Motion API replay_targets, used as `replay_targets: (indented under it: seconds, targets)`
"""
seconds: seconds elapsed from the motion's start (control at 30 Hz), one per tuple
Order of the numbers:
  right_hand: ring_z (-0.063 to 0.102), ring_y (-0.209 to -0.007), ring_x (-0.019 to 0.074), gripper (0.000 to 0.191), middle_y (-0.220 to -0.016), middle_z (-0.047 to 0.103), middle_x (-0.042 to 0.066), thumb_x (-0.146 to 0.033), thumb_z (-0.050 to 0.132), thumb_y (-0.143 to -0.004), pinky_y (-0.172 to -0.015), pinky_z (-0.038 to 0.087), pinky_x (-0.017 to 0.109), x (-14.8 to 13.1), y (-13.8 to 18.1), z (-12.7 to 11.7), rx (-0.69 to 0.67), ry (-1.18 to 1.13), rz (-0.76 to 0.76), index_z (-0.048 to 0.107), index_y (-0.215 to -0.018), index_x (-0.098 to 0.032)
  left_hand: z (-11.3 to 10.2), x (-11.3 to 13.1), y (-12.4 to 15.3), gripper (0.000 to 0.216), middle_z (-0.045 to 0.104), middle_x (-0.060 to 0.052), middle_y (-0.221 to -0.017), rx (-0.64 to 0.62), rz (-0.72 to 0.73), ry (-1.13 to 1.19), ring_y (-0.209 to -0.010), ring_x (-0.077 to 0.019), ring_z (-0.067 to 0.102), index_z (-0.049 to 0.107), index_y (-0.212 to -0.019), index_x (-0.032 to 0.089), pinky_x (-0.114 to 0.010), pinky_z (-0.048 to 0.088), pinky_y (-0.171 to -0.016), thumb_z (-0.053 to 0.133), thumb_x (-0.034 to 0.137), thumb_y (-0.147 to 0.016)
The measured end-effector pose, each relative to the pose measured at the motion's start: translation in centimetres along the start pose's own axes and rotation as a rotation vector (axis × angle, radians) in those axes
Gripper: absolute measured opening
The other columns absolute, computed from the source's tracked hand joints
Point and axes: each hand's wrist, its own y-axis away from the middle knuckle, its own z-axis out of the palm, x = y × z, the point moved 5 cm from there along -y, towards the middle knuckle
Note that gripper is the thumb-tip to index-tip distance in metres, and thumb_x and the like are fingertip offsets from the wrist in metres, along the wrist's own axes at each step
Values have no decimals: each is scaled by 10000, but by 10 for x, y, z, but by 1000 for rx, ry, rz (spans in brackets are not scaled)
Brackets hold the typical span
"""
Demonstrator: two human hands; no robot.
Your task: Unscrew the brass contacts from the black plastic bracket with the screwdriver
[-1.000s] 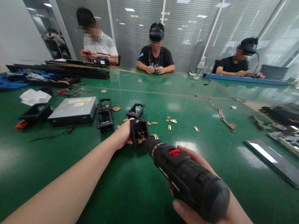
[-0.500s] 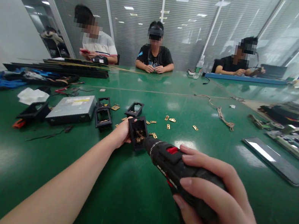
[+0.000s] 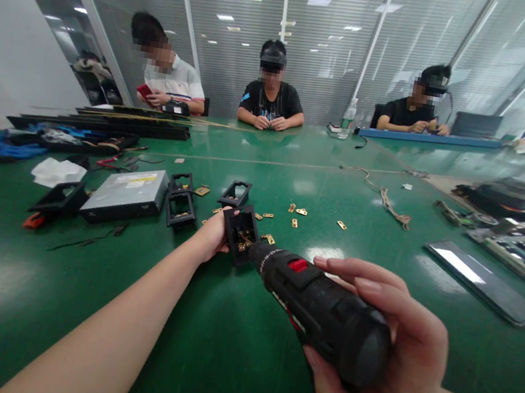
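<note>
My left hand (image 3: 213, 237) grips a black open plastic housing (image 3: 234, 220) by its far left side, most of the fingers hidden behind it. Brass pieces show inside the housing, tilted toward me. In my right hand (image 3: 413, 379) lies a black electric screwdriver (image 3: 320, 301) with a red switch, thumb below and fingers along its far side. Its nose points into the housing; the bit's tip is too small to make out. Loose brass plates (image 3: 294, 223) are scattered just beyond. Similar black housings (image 3: 181, 210) stand to the left of my left hand.
A grey disc drive (image 3: 127, 190) and crumpled white tissue (image 3: 58, 173) lie on the left. At right are a phone (image 3: 486, 280) with a cable, circuit boards (image 3: 512, 247) and a twisted cord (image 3: 392, 208). Three people sit across the green table (image 3: 232, 367).
My right fingers have loosened and shifted back off the top of the screwdriver, baring its rounded rear end. The housing and my left hand stay nearly in place.
</note>
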Motion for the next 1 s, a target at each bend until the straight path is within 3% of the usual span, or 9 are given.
replay_targets:
  seconds: [0.17, 0.23, 0.3, 0.37, 0.5, 0.6, 0.67, 0.83, 1.0]
  targets:
    - [500, -1444, 325, 981, -1542, 414, 117, -143, 810, -754, -907, 667, 344, 14, 5, 10, -3, -68, 328, 300, -1563, -368, -2, -2, -3, 199, 625, -5, -578, 13, -10, -10, -382, -172, 573, 606, -887, 223, -202, 289, -309, 564, 417, -912]
    - [483, -1472, 338, 1029, -1569, 397, 107, -235, 871, -757, -786, 685, 295, 16, 4, 13, -46, -85, 399, 266, -1570, -414, -2, -2, -3, 210, 618, -8, -568, 14, -6, -18, -375, -166, 560, 608, -874, 218, -203, 275, -309, 555, 418, -915]
    - [481, -1487, 341, 1089, -1609, 368, 91, -206, 870, -741, -774, 690, 286, 16, 2, 15, -89, -117, 428, 226, -1583, -455, -2, -1, -2, 206, 617, -7, -568, 14, -4, -28, -374, -166, 557, 603, -879, 219, -206, 268, -308, 546, 413, -918]
    - [505, -1479, 332, 1121, -1640, 351, 80, -141, 825, -735, -803, 691, 290, 17, 1, 16, -117, -160, 448, 197, -1601, -473, -1, 0, -1, 187, 614, 3, -574, 14, 4, -35, -377, -166, 556, 597, -900, 227, -205, 271, -309, 554, 408, -914]
    - [511, -1491, 321, 1100, -1724, 257, 80, -112, 762, -774, -1017, 642, 394, 20, 0, 12, -146, -184, 436, 175, -1642, -449, 0, 1, 1, 192, 622, 9, -601, 9, 10, -31, -399, -169, 573, 595, -917, 234, -208, 304, -322, 586, 425, -893]
    - [380, -1579, 352, 1065, -1756, 205, 92, -133, 778, -819, -1228, 431, 567, 18, -2, 7, -222, -113, 315, 191, -1665, -407, 0, 2, 2, 193, 609, 13, -589, 0, 21, -14, -392, -160, 562, 591, -903, 231, -199, 287, -323, 600, 423, -880]
    - [223, -1641, 361, 959, -1748, 246, 80, -160, 795, -827, -1268, 329, 617, 16, -5, 5, -279, -58, 238, 309, -1622, -386, 1, 1, 3, 197, 603, 10, -579, -11, 19, -9, -386, -157, 554, 587, -887, 227, -200, 290, -325, 577, 423, -893]
    - [154, -1663, 309, 760, -1724, 320, 60, -181, 834, -822, -1251, 414, 514, 14, -13, 5, -329, -86, 225, 463, -1462, -358, 0, 1, 2, 193, 616, 8, -587, -2, 26, -18, -380, -165, 555, 591, -905, 232, -205, 291, -322, 572, 424, -902]
    - [265, -1631, 297, 777, -1791, 114, 38, -189, 866, -831, -1211, 460, 437, 18, -11, 6, -326, -210, 261, 475, -1472, -392, 1, 2, 2, 160, 600, 22, -589, -17, 36, -25, -393, -168, 564, 565, -930, 244, -197, 304, -315, 563, 403, -913]
